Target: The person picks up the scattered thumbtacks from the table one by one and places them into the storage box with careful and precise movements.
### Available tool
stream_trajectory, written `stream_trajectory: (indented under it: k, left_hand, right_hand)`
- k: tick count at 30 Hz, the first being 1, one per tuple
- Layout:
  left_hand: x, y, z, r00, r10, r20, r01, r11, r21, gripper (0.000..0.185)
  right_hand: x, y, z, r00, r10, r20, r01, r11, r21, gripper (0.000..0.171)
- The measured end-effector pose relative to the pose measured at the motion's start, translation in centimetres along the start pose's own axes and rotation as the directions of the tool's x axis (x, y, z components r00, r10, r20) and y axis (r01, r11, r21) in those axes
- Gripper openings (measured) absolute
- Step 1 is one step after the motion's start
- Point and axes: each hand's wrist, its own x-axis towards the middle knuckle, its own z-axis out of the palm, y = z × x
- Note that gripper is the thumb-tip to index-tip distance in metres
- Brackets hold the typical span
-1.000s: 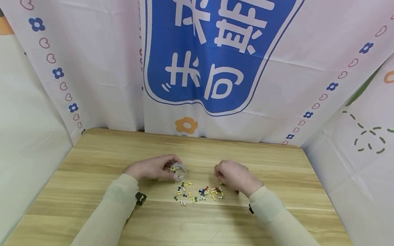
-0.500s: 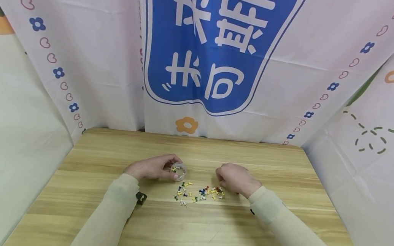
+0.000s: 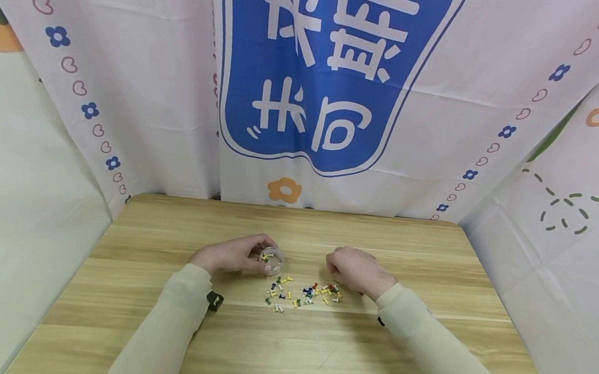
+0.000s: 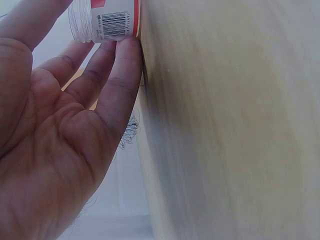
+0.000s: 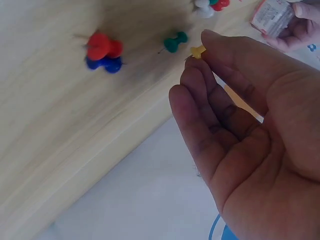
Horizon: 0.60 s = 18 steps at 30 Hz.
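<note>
My left hand holds a small clear round jar between thumb and fingers, its open mouth facing up. A few push pins lie inside. In the left wrist view the jar shows a white and red label with a barcode. To the right, my right hand pinches a yellow push pin between thumb and index finger, just over the table. A green push pin lies by the fingertips. Red push pins and blue push pins sit further off in the right wrist view.
Several loose push pins in yellow, white, green, blue and red are scattered on the wooden table in front of the hands. A printed white cloth hangs behind the table's far edge, with cloth at both sides too.
My right hand has shifted slightly and lowered over the table beside the scattered pins. The left hand and the jar have stayed in place.
</note>
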Motion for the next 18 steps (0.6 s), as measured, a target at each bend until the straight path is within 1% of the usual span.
stream_trajectory:
  k: [8,18]
  left_hand:
    - [0.1,-0.2,0.0,1.0,0.006,0.001,-0.006,1.0,0.0,0.053]
    - [0.2,-0.3,0.0,1.0,0.002,-0.003,-0.002,1.0,0.013,0.053]
  right_hand:
    - [0.5,-0.8,-0.3,0.999,-0.005,-0.039,0.007,0.999,0.034,0.03]
    - [1.0,-1.8,-0.5,0.992,-0.031,-0.126,0.04,0.996,0.075,0.017]
